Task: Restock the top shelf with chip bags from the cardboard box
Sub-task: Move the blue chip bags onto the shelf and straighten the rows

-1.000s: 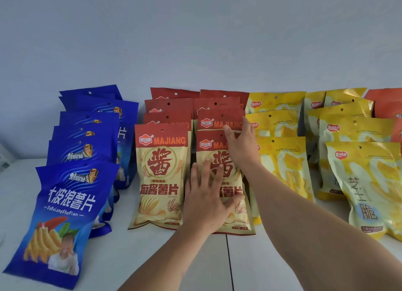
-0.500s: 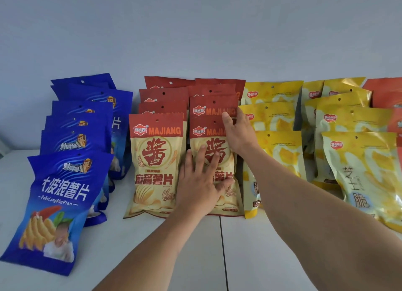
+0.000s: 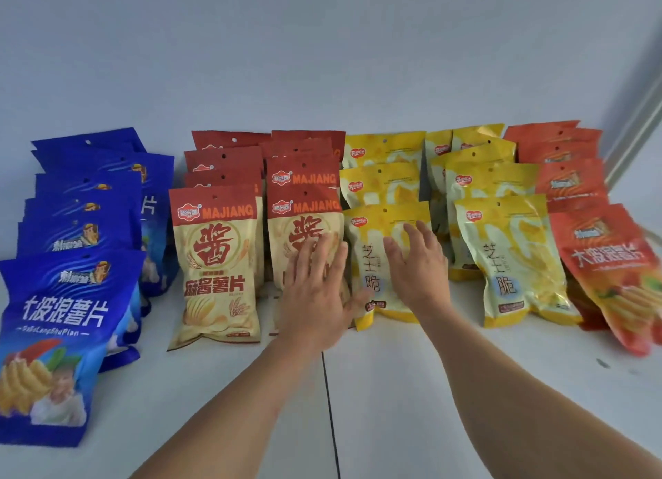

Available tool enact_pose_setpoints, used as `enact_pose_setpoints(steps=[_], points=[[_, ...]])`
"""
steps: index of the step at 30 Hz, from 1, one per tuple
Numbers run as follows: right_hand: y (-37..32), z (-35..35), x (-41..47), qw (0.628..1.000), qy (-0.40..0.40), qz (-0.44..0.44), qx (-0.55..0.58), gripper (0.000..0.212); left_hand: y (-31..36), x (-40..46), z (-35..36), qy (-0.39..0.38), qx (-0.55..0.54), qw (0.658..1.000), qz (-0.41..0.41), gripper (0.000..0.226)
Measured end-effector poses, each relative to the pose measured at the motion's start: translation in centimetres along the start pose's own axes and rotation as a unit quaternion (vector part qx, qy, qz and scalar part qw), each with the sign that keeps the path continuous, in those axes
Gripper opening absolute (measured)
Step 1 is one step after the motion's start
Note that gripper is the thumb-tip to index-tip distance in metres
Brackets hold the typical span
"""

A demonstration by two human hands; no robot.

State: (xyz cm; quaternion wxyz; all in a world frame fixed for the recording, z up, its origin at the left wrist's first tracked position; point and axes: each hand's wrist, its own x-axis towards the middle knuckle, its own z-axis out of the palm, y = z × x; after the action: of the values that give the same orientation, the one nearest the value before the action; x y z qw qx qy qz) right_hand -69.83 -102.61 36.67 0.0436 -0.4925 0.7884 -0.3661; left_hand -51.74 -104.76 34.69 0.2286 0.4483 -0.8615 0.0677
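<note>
Glossy, crinkled foil chip bags stand in leaning rows on the smooth white shelf [image 3: 394, 389]. Left hand [image 3: 315, 296] lies flat, fingers spread, on the front MAJIANG bag [image 3: 304, 235]; right hand [image 3: 417, 267], fingers open, on the yellow bag [image 3: 372, 263], gripping nothing.

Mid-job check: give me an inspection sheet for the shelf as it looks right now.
Surface: white shelf, a dark seam running front to back.
Job's things: rows of blue bags, red-topped MAJIANG bags, yellow bags and orange bags, leaning back in overlapping rows.
Clutter: small dark specks at the right front.
Grippers: left hand open, flat over the front MAJIANG bag; right hand open, over a yellow bag.
Cables: nothing seen.
Surroundings: plain pale wall; cardboard box not in view.
</note>
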Motion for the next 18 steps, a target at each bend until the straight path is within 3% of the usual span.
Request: enact_pose_setpoints(steps=[2, 5, 10, 18], points=[[1.0, -0.6, -0.7, 1.0, 0.014, 0.024, 0.005, 0.062, 1.8, -0.7, 0.5, -0.017, 0.001, 0.998, 0.066, 0.078], [2.1, -1.2, -0.8, 0.999, 0.01, 0.048, 0.022, 0.065, 3.7, -1.3, 2.0, -0.046, 0.024, 0.993, 0.103, 0.072], [2.7, -1.6, 0.3, 0.988, -0.049, 0.115, 0.092, 0.071, 5.0, -0.9, 3.7, -0.094, 0.088, 0.988, 0.086, 0.069], [3.4, -1.1, 3.6, 0.986, -0.067, 0.086, 0.127, 0.071, 6.4, 2.0, 4.8, -0.073, 0.132, 0.987, 0.054, 0.055]])
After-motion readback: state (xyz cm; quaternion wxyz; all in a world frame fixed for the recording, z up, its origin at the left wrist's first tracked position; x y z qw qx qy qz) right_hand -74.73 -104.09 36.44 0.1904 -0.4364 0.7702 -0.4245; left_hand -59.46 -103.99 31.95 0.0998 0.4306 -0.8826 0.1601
